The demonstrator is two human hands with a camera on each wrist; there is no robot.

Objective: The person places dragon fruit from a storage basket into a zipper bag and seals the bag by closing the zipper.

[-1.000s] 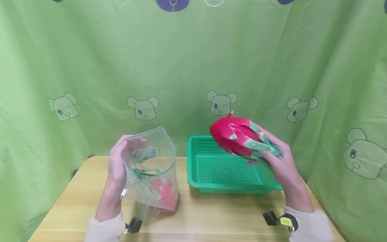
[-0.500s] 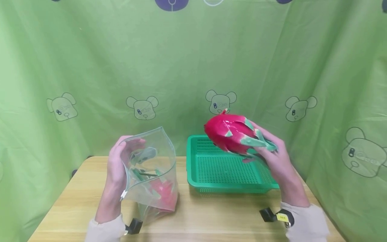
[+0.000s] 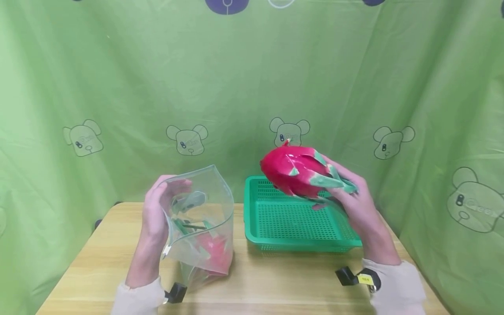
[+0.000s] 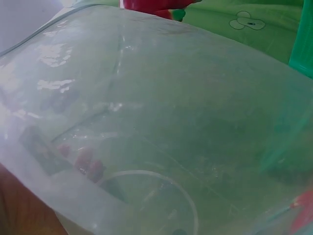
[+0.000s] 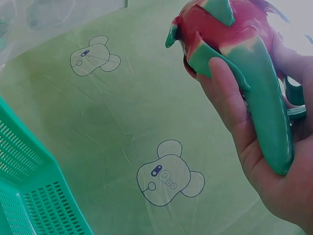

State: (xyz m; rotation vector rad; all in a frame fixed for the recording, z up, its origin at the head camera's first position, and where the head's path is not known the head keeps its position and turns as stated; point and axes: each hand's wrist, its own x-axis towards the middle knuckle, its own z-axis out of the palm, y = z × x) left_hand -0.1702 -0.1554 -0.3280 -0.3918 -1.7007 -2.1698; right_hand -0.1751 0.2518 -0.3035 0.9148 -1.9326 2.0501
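Gripping dragon fruit (image 3: 291, 168) by leafy end, right hand (image 3: 360, 208) wraps fingers and thumb round it in air, apart from bag (image 3: 189, 253). Left hand (image 3: 152, 214) curls round bag's side, mouth gaping. If bagging, likely best: red end first, clear of zip edge, gently onto red-and-green piece (image 3: 215, 253) inside. Mind basket (image 3: 299, 243) rim; open air lies leftward.
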